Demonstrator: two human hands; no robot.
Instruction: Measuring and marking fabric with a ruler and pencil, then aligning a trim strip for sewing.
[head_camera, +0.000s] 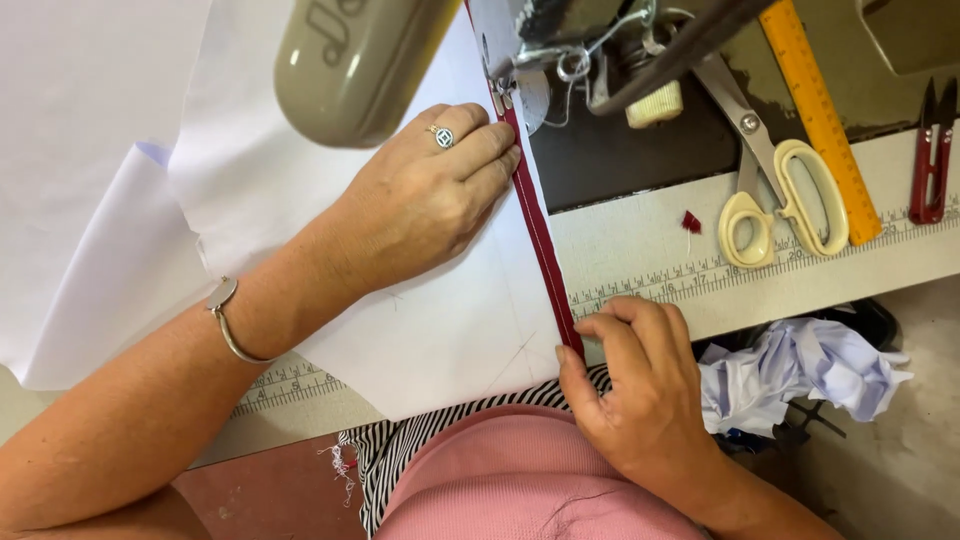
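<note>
Left hand (430, 190) spread flat on limp white fabric (440, 320); right hand (635, 375) pinching thin red trim (545, 250), probably floppy, best held at edge.

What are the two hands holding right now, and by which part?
The right hand pinches the near end of the dark red trim strip at the white fabric edge. The left hand lies flat on the fabric beside the strip, gripping nothing.
</note>
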